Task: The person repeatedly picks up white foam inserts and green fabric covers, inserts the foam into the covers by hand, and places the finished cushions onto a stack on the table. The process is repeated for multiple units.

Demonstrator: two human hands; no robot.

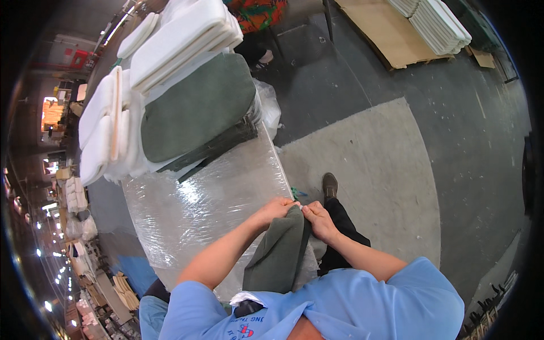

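Along the tabletop's (232, 181) left edge, a leaning bunch of white pads (102, 124), then a thicker white stack (181, 48) toward the far side, then a pile of dark green pieces (198, 107) up by the far right corner. Shiny clear film (170, 226) over the near part. Next, the left hand (277, 208), fingers pinched on the tip of a loose green cloth (269, 249), right by the tabletop's right edge. Key bit here: cloth running from the fingers back toward the blue shirt (368, 300), long axis slanting a touch left, gripped tip at the far end. Right hand (320, 221) just beside the left, fingers clamped at that same tip. Basically a tie for nearest, honestly. Further right, a pale mat (368, 164) on the floor (470, 113), then a cardboard sheet (391, 34) under white slabs (439, 28). Quick count: two hands, one cloth between them, one green pile, at least two white groups on the tabletop (can't tell how many pads), one mat, one cardboard sheet.
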